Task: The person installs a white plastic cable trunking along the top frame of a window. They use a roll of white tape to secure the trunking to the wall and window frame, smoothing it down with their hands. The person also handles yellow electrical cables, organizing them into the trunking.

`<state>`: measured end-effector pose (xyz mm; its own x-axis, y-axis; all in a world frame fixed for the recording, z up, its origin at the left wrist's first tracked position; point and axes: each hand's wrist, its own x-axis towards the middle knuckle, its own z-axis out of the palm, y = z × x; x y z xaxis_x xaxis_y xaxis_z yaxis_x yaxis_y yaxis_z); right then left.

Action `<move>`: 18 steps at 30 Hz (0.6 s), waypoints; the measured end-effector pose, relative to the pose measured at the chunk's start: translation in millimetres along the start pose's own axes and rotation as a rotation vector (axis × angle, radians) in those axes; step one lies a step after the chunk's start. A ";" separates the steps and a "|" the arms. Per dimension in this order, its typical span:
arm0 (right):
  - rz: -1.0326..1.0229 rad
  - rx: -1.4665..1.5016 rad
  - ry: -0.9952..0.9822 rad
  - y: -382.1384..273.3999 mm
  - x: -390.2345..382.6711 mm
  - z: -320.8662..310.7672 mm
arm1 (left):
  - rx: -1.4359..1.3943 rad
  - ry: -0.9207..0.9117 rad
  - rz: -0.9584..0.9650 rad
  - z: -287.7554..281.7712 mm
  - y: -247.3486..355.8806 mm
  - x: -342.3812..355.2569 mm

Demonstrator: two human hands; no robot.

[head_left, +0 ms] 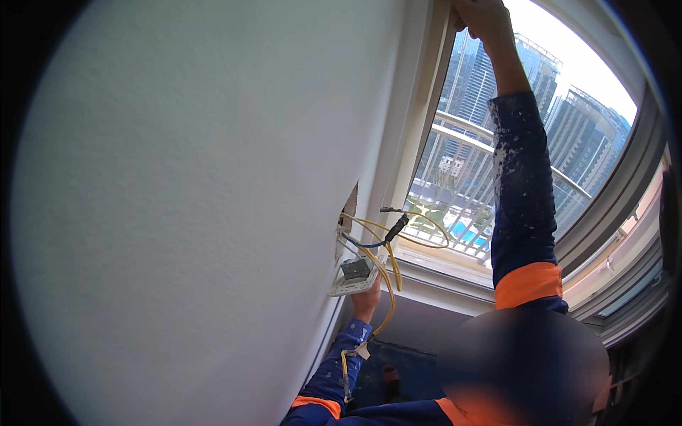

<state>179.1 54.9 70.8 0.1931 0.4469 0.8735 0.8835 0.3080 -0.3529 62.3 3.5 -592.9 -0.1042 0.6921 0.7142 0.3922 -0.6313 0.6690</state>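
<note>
My left hand [367, 298] grips a white plastic plate [342, 287] with a grey square part [355, 268], just below a rough opening [348, 200] in the wall. Its fingers are partly hidden behind the plate. Yellow cables [394, 273] and a blue one [362, 243] come out of the opening, with a dark taped bundle [396, 227] among them; a cable end dangles along my left sleeve. High up, my right hand [483, 21] has its fingers curled on the window frame [440, 74].
A white wall [177, 213] fills the left. Beyond the glass are a balcony railing [462, 131], towers [582, 142] and a pool [469, 231] far below. Curved-looking window rails [618, 298] run down the right. A blurred patch obscures the lower right.
</note>
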 end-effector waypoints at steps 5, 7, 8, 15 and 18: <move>-0.067 -0.068 0.112 -10.8 64.1 -16.3 | -0.248 -0.009 -0.133 2.7 13.3 5.9; -0.081 -0.097 0.118 -11.5 65.0 -15.2 | 0.031 -0.009 0.074 0.1 7.7 7.0; -0.089 -0.118 0.122 -12.0 63.7 -16.2 | 0.079 -0.008 0.114 2.2 7.8 6.9; 0.012 -0.108 -0.089 53.2 -83.8 38.4 | 0.071 -0.016 0.052 -11.7 10.5 14.1; 0.137 -0.104 -0.132 75.7 -145.4 56.0 | -0.310 -0.004 -0.216 -13.3 22.6 17.3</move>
<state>194.0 60.3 -101.7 0.2626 0.5870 0.7658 0.8934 0.1519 -0.4227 57.2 -3.4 -562.8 -0.1507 0.8217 0.5496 0.0662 -0.5463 0.8350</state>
